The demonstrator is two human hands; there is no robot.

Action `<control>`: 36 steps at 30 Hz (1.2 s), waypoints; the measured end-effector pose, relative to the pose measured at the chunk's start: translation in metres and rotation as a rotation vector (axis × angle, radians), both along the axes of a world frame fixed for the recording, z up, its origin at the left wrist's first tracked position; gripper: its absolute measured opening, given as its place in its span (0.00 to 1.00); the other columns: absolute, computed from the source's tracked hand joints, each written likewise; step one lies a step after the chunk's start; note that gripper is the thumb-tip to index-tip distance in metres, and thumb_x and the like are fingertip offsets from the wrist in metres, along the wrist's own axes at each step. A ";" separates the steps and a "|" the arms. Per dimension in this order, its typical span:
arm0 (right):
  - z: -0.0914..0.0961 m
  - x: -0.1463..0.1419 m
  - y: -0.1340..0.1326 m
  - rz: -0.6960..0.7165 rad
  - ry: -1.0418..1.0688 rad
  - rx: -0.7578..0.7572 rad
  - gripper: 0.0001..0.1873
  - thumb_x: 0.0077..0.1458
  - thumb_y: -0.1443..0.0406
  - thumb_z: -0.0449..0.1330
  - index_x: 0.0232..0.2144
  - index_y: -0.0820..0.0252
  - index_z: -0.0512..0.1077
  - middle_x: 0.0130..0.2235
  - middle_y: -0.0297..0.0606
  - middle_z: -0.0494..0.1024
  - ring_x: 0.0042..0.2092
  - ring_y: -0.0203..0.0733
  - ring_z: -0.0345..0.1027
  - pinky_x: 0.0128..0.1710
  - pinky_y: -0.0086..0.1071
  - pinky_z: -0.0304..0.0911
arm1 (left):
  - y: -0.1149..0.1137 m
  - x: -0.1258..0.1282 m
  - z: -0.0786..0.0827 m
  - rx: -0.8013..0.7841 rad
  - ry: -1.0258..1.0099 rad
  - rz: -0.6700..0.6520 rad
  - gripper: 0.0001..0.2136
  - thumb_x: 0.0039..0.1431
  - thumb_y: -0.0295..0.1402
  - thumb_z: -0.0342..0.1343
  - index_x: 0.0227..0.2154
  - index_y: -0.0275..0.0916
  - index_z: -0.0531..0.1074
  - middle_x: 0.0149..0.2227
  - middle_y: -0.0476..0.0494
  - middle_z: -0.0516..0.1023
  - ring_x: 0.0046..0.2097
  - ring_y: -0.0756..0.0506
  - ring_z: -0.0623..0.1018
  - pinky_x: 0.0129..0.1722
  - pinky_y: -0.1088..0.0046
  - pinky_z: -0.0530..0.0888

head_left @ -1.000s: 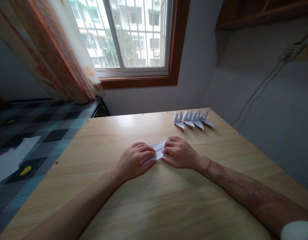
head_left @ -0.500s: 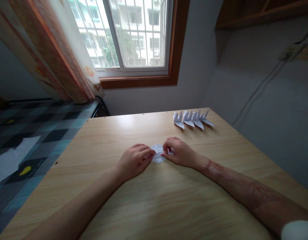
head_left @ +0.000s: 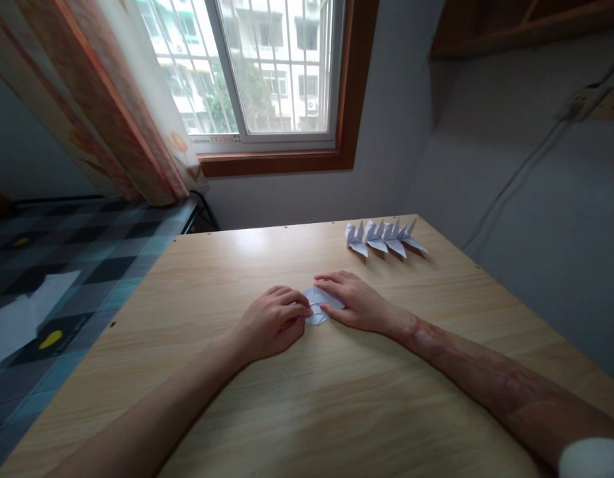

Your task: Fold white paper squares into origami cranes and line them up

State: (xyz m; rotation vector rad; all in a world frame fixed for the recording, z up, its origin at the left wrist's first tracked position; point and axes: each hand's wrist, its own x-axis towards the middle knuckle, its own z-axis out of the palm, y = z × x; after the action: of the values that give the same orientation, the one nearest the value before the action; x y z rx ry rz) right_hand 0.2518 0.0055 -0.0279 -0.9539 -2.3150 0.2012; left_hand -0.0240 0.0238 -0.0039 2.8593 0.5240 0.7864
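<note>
A small folded sheet of white paper (head_left: 316, 314) lies flat on the wooden table, with crease lines across it. At its left end, my left hand (head_left: 274, 318) has curled fingers and thumb closed on the edge. My right hand (head_left: 354, 302) rests over the right side, fingers stretched out along the far edge and the thumb apart on the near part. The palm hides some of the paper's right end.
Several white origami cranes (head_left: 386, 239) stand in a row at the table's far right. Left of the table (head_left: 227, 411) is a bed with a checked cover (head_left: 102, 239), where loose white sheets (head_left: 22, 312) lie. A window (head_left: 277, 73) is behind.
My right hand's fingers have uncurled from a pinch and now stretch flat over the paper's far side. My left hand has barely moved.
</note>
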 end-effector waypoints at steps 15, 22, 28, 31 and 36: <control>0.002 0.001 -0.001 0.096 0.029 0.074 0.09 0.70 0.65 0.66 0.51 0.52 0.81 0.52 0.41 0.87 0.52 0.49 0.79 0.62 0.50 0.69 | 0.002 -0.003 -0.005 0.023 -0.013 0.039 0.07 0.71 0.31 0.61 0.45 0.46 0.83 0.51 0.43 0.86 0.49 0.42 0.85 0.55 0.59 0.79; 0.001 0.003 0.000 0.103 -0.026 0.107 0.11 0.71 0.61 0.66 0.53 0.51 0.83 0.52 0.41 0.86 0.50 0.49 0.79 0.57 0.47 0.71 | 0.004 -0.003 -0.002 -0.003 -0.003 0.029 0.07 0.75 0.34 0.60 0.43 0.45 0.83 0.53 0.44 0.88 0.50 0.43 0.86 0.57 0.59 0.80; 0.002 0.003 -0.002 0.091 -0.057 0.133 0.12 0.68 0.56 0.69 0.50 0.53 0.83 0.51 0.43 0.86 0.49 0.50 0.79 0.57 0.48 0.70 | 0.003 -0.002 -0.001 0.028 0.007 0.022 0.08 0.77 0.33 0.58 0.45 0.44 0.83 0.50 0.45 0.90 0.48 0.44 0.87 0.53 0.62 0.80; 0.001 0.003 0.000 0.100 -0.064 0.150 0.11 0.69 0.57 0.69 0.50 0.53 0.83 0.51 0.42 0.86 0.48 0.50 0.78 0.57 0.48 0.70 | 0.002 -0.003 -0.001 0.035 0.023 0.021 0.08 0.77 0.33 0.58 0.47 0.44 0.83 0.50 0.45 0.89 0.49 0.43 0.87 0.53 0.62 0.80; 0.000 0.004 0.000 0.116 -0.065 0.161 0.10 0.70 0.58 0.68 0.51 0.51 0.82 0.50 0.41 0.86 0.48 0.49 0.79 0.57 0.48 0.70 | 0.002 -0.002 -0.001 0.055 0.048 0.034 0.08 0.77 0.34 0.59 0.48 0.46 0.84 0.50 0.45 0.89 0.48 0.43 0.87 0.52 0.62 0.80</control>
State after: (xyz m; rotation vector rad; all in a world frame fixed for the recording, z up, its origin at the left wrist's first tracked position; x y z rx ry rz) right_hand 0.2557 0.0060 -0.0280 -0.7584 -2.4071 0.0308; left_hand -0.0265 0.0259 -0.0049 2.9341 0.5674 0.7509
